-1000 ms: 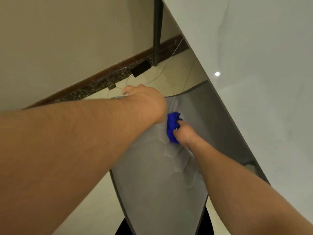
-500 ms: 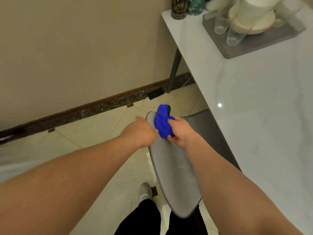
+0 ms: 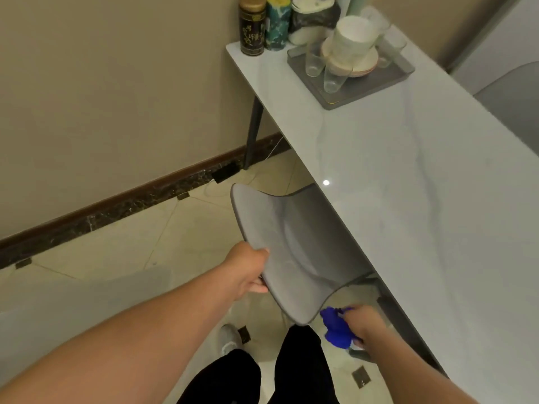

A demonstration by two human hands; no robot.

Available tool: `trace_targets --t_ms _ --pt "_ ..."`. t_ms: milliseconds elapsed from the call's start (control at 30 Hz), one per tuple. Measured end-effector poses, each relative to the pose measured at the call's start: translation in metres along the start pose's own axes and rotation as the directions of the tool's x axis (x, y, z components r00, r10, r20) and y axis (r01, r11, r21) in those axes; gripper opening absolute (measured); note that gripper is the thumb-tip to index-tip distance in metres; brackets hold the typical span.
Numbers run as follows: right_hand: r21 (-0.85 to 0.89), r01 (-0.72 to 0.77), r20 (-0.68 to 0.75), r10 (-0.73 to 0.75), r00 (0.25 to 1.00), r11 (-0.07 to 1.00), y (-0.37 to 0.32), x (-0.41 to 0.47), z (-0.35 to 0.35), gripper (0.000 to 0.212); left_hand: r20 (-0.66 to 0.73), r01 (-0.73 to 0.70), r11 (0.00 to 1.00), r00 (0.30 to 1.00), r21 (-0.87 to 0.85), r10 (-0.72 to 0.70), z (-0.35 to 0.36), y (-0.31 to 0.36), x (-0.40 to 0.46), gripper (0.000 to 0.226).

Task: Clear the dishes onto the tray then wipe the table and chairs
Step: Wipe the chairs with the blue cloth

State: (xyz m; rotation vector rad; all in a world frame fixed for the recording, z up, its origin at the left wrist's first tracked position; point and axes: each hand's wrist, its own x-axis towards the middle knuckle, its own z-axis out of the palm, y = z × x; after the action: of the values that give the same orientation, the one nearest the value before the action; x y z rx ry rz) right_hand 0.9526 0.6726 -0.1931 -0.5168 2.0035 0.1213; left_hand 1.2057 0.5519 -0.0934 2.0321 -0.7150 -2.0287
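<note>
The chair (image 3: 294,258), grey and curved, sits tucked partly under the near-left edge of the table (image 3: 423,199), its backrest towards the person and its seat running in beneath the tabletop. The left hand (image 3: 248,269) grips the backrest's left rim, thumb lying over the front face and fingers curled round behind, so the chair back sits right inside that grasp. Down at the near corner of the backrest, the right hand (image 3: 361,325) is bunched around a blue cloth (image 3: 335,325), fingers closed on it, the cloth bulging out to the left of the fist. That cloth sits just beside the lower right corner of the backrest, very close; whether it actually touches the edge I cannot tell from here.

Over at the far end of the table, the grey tray (image 3: 364,88) carries the cleared dishes: stacked bowls (image 3: 353,39) on plates, with clear glasses (image 3: 332,78) standing around them. Just left of the tray, against the wall, stand a dark tin (image 3: 252,30) and a green canister (image 3: 277,24), with a dark-wrapped bundle behind them. A second grey chair (image 3: 513,106) shows on the far right side of the table. Below, black trousers and a grey shoe (image 3: 230,339) stand on pale tiled floor (image 3: 116,258).
</note>
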Motion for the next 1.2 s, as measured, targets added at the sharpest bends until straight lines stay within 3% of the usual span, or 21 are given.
trace_targets --t_ms 100,167,300,367,433,567,633,767,900,967,1033,1200 --pt "0.299 0.128 -0.178 -0.076 0.981 0.946 -0.033 -0.01 -0.005 0.024 -0.01 -0.046 0.999 0.999 -0.006 0.046 0.013 0.019 0.004 0.017" --pt "0.396 0.213 -0.232 -0.127 0.964 0.893 -0.058 -0.03 -0.007 0.028 -0.014 -0.058 0.998 0.998 -0.013 0.058 0.023 0.028 0.008 0.014" --pt "0.408 0.354 -0.315 -0.234 0.92 0.841 -0.083 -0.065 -0.009 0.031 0.024 -0.025 1.0 0.999 -0.013 0.025 0.055 0.031 0.014 0.016" --pt "0.376 0.406 -0.4 -0.249 0.882 0.833 -0.082 -0.075 -0.01 0.033 0.035 -0.042 0.999 0.999 0.001 0.042 0.064 0.029 0.017 0.023" --pt "0.463 0.415 -0.445 -0.2 0.873 0.783 -0.072 -0.087 -0.014 0.032 0.048 -0.063 0.998 0.997 0.018 0.062 0.068 0.03 0.015 0.024" --pt "0.619 0.382 -0.419 -0.123 0.9 0.687 -0.05 -0.102 -0.022 0.031 0.084 -0.048 0.997 0.996 0.055 0.043 0.056 0.028 0.002 0.033" --pt "0.642 0.336 -0.371 -0.105 0.923 0.689 -0.042 -0.11 -0.026 0.031 0.053 -0.066 0.994 0.997 0.089 0.061 0.053 0.024 -0.008 0.036" --pt "0.671 0.314 -0.271 -0.171 0.947 0.672 -0.035 -0.134 -0.032 0.027 -0.032 -0.127 0.97 0.99 0.209 0.137 0.046 0.022 -0.052 0.032" --pt "0.654 0.372 -0.266 -0.26 0.928 0.659 -0.032 -0.16 -0.038 0.024 -0.038 -0.261 0.897 0.955 0.358 0.293 0.042 0.025 -0.098 0.032" --pt "0.643 0.412 -0.286 -0.296 0.911 0.646 -0.027 -0.172 -0.045 0.023 -0.025 -0.281 0.876 0.949 0.391 0.316 0.045 0.024 -0.124 0.016" --pt "0.662 0.455 -0.306 -0.339 0.89 0.596 -0.012 -0.188 -0.056 0.024 -0.025 -0.273 0.88 0.952 0.389 0.306 0.054 0.018 -0.152 0.015" --pt "0.7 0.519 -0.34 -0.409 0.847 0.491 0.07 -0.221 -0.088 0.027 0.064 -0.366 0.818 0.923 0.443 0.378 0.113 -0.024 -0.213 0.017"
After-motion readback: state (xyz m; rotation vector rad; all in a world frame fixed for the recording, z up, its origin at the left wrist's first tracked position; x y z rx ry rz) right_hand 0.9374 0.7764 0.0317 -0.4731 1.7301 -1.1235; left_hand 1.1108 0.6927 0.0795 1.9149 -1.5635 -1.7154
